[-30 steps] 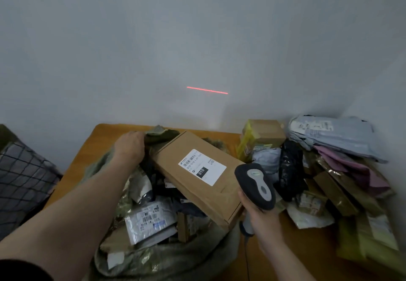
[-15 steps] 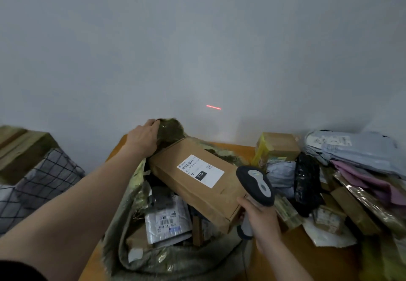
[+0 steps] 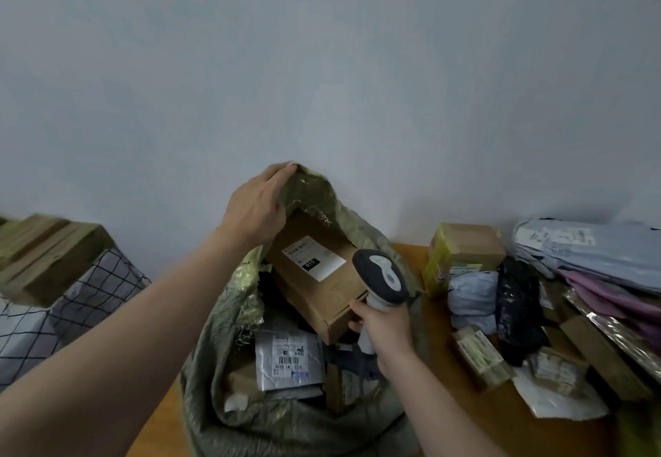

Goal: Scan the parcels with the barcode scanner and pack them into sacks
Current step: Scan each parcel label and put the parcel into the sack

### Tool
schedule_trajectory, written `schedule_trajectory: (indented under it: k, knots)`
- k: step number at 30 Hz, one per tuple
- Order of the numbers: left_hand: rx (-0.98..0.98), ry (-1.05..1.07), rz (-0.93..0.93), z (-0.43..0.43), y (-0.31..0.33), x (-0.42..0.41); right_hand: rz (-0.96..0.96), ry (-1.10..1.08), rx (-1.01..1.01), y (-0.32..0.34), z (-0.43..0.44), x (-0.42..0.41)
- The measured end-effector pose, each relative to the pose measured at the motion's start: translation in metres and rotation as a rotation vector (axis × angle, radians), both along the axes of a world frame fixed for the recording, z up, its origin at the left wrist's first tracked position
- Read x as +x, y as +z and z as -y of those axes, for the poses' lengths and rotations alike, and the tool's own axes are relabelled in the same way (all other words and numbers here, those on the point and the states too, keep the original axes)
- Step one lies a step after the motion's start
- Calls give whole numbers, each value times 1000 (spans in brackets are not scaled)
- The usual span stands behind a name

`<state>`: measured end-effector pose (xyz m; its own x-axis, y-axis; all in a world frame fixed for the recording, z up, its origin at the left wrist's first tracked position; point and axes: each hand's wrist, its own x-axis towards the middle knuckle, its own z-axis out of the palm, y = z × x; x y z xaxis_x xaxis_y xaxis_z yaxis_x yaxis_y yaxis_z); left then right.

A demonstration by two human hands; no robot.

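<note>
A green woven sack [image 3: 286, 424] stands open on the wooden table [image 3: 475, 417]. My left hand [image 3: 255, 208] grips the sack's far rim and holds it lifted high. A long brown cardboard box [image 3: 314, 274] with a white label lies tilted in the sack's mouth, its far end under the lifted rim. My right hand [image 3: 384, 324] holds the grey barcode scanner [image 3: 381, 278] by its handle, fingers touching the box's near end. Below the box, a grey mailer with a barcode label [image 3: 288, 354] and other parcels lie inside the sack.
Several unpacked parcels are heaped on the table's right side: a small tape-wrapped box [image 3: 465, 247], a black bag [image 3: 517, 310], grey mailers [image 3: 586, 247] and pink mailers [image 3: 615, 292]. To the left are stacked cartons [image 3: 46, 252] and a net-covered load [image 3: 64, 313]. A plain wall is behind.
My left hand has pulled the sack's rim upward, over the far end of the box. The box has slid deeper into the sack. The red scan line on the wall is gone.
</note>
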<state>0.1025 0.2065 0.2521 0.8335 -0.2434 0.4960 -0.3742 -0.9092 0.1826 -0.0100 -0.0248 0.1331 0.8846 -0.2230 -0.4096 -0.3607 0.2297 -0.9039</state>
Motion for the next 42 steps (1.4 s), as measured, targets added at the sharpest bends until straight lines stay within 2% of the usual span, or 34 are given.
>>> schedule_trajectory:
  k: [4, 10, 14, 23, 28, 33, 35, 38, 40, 42]
  knots:
    - [-58, -63, 46, 3, 1, -6, -3, 31, -89, -9, -16, 19]
    - [-293, 5, 190, 2, 31, 0, -84, 61, -225, -16, -37, 45]
    - [-400, 57, 204, 4, 45, 4, -134, 74, -219, -21, -45, 49]
    - [-119, 60, -234, 18, -28, -6, -104, 63, -78, -27, -5, 30]
    - [-3, 136, -321, 40, -67, -4, -171, -77, -66, -41, 52, 11]
    - [290, 227, -396, 84, -87, -13, -283, -132, -113, -57, 93, -12]
    - [338, 165, -347, 107, -95, -21, -352, -136, -110, -69, 102, -17]
    - [397, -119, -347, 142, -112, -32, -420, -56, -56, -88, 110, -20]
    - [494, -315, -492, 163, -126, -41, -419, 44, -31, -98, 113, -20]
    - [656, -376, -661, 177, -141, -46, -407, 88, -28, -103, 115, -20]
